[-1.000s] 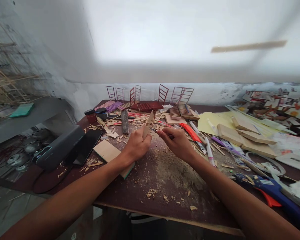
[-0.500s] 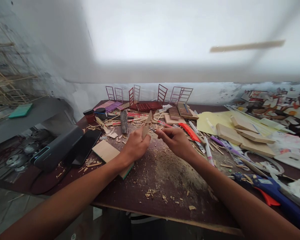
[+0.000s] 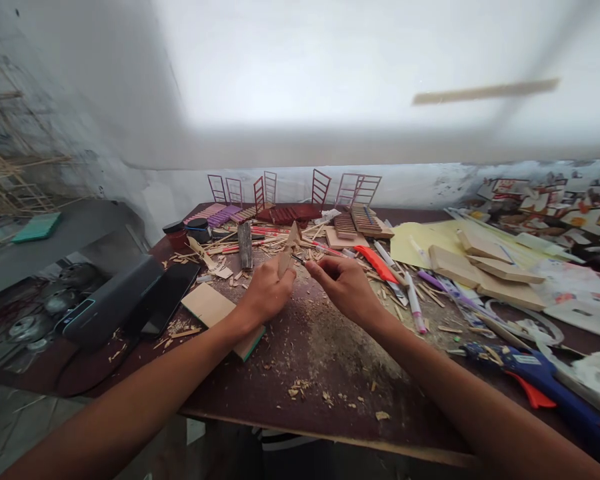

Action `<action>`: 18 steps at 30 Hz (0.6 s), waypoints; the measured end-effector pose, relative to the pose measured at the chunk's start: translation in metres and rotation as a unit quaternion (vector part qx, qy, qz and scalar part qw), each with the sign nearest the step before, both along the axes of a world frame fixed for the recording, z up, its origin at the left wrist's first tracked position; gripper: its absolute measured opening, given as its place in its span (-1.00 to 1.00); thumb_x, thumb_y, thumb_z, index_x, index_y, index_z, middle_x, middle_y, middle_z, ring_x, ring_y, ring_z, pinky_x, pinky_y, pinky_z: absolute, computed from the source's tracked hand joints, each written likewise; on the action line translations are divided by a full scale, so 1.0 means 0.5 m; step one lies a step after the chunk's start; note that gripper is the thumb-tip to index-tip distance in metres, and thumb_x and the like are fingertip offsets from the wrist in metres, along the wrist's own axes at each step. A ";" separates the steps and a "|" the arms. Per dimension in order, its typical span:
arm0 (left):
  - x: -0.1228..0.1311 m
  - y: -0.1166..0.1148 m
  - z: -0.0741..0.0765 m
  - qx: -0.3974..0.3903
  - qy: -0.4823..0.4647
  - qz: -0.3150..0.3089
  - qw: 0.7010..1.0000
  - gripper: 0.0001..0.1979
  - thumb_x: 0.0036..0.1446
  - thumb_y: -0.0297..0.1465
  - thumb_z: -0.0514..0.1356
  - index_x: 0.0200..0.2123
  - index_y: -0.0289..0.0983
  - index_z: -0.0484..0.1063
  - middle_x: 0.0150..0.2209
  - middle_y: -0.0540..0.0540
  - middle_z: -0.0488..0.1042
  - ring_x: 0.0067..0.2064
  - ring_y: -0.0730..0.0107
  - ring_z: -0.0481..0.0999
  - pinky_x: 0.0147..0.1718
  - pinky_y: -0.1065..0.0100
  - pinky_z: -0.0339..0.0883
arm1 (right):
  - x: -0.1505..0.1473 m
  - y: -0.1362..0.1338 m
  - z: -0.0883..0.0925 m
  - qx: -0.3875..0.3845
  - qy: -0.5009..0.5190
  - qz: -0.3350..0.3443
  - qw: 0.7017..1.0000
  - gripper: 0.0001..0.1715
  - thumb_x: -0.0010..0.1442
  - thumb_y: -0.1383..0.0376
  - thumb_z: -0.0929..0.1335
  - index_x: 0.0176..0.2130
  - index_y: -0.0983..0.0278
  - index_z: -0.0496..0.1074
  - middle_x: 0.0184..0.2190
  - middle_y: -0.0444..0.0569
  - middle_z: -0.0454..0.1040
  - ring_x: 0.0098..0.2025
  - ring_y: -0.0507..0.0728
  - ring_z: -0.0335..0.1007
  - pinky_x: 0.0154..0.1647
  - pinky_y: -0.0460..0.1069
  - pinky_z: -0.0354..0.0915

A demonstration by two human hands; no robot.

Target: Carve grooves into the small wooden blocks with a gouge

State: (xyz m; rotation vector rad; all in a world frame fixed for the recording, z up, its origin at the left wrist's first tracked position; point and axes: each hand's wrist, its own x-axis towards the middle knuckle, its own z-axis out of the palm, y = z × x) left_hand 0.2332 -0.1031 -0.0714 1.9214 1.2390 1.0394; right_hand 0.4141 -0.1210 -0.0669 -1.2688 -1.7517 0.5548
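My left hand [image 3: 266,292] is closed around a small carved piece of wood [image 3: 291,245], whose pointed end sticks up beyond the fingers. Just to its right, my right hand [image 3: 347,288] pinches a thin dark rod [image 3: 298,259], its tip at the side of the wood. Most of the rod is hidden by the fingers, so its kind is unclear. Below the left wrist lies a flat wooden board [image 3: 207,303] with a green edge. A dark, upright-looking block [image 3: 246,245] is beyond the left hand.
Small slatted chairs [image 3: 285,213] line the back. Right of my right hand are an orange cutter knife [image 3: 377,262], a white marker [image 3: 415,303], wooden blocks [image 3: 455,267] and a blue glue gun [image 3: 535,367]. A phone [image 3: 173,300] lies left. Wood shavings [image 3: 300,388] litter the tabletop [image 3: 260,400].
Both hands have shifted slightly left in view along with the whole scene. The left hand still grips the wood, and the rod's tip stays beside it.
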 end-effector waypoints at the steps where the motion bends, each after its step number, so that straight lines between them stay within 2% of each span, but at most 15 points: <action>1: 0.000 0.001 -0.001 -0.003 -0.001 0.001 1.000 -0.87 0.25 -0.37 0.09 -0.38 -0.20 0.31 -0.55 0.06 0.38 -0.46 0.38 0.38 -0.40 0.33 0.15 | -0.001 -0.002 0.000 0.018 -0.001 -0.021 1.000 -0.43 0.28 -0.12 0.39 -0.49 0.26 0.40 -0.57 -0.11 0.32 -0.48 0.02 0.13 -0.45 0.00 0.04; 3: -0.001 0.003 -0.002 -0.006 -0.004 0.002 1.000 -0.86 0.25 -0.37 0.09 -0.40 -0.20 0.30 -0.55 0.06 0.38 -0.47 0.38 0.38 -0.42 0.34 0.15 | -0.003 -0.004 -0.001 0.039 -0.001 -0.047 0.998 -0.49 0.26 -0.07 0.42 -0.46 0.26 0.41 -0.54 -0.11 0.35 -0.47 0.03 0.14 -0.43 0.00 0.04; 6: 0.000 0.003 -0.002 -0.008 -0.009 0.000 1.000 -0.86 0.25 -0.37 0.08 -0.40 -0.20 0.30 -0.55 0.06 0.37 -0.47 0.39 0.38 -0.42 0.34 0.15 | -0.005 -0.005 -0.003 0.045 0.003 -0.052 0.998 -0.51 0.27 -0.06 0.41 -0.44 0.26 0.41 -0.55 -0.13 0.33 -0.48 0.02 0.13 -0.43 0.00 0.03; 12: 0.000 0.001 -0.002 -0.009 -0.014 -0.005 1.000 -0.85 0.26 -0.35 0.09 -0.39 -0.20 0.30 -0.53 0.05 0.36 -0.46 0.39 0.39 -0.42 0.35 0.17 | -0.003 0.000 0.003 0.002 0.014 0.014 1.000 -0.35 0.27 -0.19 0.33 -0.53 0.27 0.40 -0.57 -0.12 0.27 -0.50 0.02 0.12 -0.49 -0.02 0.04; 18: 0.001 0.001 0.000 -0.012 -0.020 -0.011 1.000 -0.86 0.26 -0.35 0.08 -0.37 -0.21 0.33 -0.53 0.05 0.37 -0.46 0.39 0.38 -0.41 0.35 0.18 | -0.011 -0.005 -0.003 -0.065 0.046 0.052 0.995 -0.31 0.34 -0.20 0.26 -0.49 0.27 0.43 -0.68 -0.20 0.12 -0.63 -0.03 -0.05 -0.60 -0.02 -0.03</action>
